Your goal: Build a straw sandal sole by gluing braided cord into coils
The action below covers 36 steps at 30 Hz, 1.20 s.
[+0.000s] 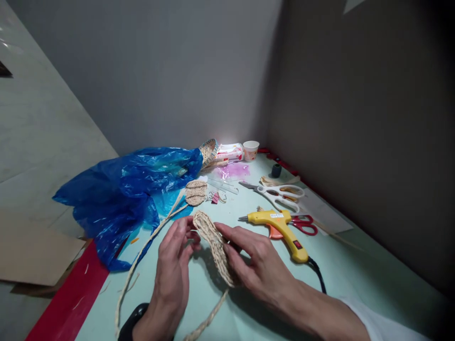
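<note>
A long, narrow braided straw piece point(214, 246) is held tilted above the pale green table point(249, 312). My right hand point(259, 263) grips its right side between thumb and fingers. At its upper left edge is my left hand point(174, 260), fingers curved and apart, the fingertips beside or just touching the straw. From the lower end of the piece a twisted straw cord point(208, 322) hangs towards the front edge. Beyond my hands lies a round braided straw piece point(195, 192), with a long straw strand point(142, 251) running from it to the front left.
On the right lie a yellow glue gun point(280, 222), white-handled scissors point(275, 193) and red-handled scissors point(305, 225). A blue plastic bag point(124, 189) covers the left back. Behind stand a paper cup point(250, 150), a white-and-pink packet point(229, 153) and a woven item point(208, 151).
</note>
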Available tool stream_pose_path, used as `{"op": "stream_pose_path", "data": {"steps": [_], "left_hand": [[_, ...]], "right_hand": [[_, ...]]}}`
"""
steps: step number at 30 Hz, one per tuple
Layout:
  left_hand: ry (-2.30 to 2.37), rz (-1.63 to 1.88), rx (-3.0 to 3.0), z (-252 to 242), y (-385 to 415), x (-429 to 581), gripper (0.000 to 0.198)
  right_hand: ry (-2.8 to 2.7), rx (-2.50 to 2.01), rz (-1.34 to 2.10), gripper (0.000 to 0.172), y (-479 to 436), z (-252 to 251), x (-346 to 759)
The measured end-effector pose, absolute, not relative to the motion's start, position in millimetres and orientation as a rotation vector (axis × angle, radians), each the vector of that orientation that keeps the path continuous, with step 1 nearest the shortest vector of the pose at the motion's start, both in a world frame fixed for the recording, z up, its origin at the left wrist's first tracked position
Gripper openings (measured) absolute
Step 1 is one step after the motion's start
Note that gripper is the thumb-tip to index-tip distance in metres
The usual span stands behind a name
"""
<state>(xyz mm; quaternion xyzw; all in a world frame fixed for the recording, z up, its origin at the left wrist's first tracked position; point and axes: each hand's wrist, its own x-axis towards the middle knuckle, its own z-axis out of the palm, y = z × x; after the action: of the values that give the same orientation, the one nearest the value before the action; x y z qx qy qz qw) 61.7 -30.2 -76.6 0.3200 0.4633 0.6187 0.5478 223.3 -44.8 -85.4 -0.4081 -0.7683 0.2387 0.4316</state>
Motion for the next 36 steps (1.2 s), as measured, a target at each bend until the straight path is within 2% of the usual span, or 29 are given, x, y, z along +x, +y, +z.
{"op": "stream_pose_path", "data": {"steps": [9,25,36], "left_hand": [[1.151,1.23,1.058,-78.7,-36.7,69.3,0.028],[0.901,1.176,0.792,-74.5,-41.0,72.0,0.024],[1.008,1.287,0.704,-74.3,-42.7,76.8,0.02]], "right_hand": [[-1.889,-0.987,0.615,0.035,-43.6,-88.7,228.2],[-1.869,-0.906,0.553,0.042,-43.5,-98.4,228.4],[-1.998,-0.865,0.509,0.043,-49.0,-101.5,222.0]]}}
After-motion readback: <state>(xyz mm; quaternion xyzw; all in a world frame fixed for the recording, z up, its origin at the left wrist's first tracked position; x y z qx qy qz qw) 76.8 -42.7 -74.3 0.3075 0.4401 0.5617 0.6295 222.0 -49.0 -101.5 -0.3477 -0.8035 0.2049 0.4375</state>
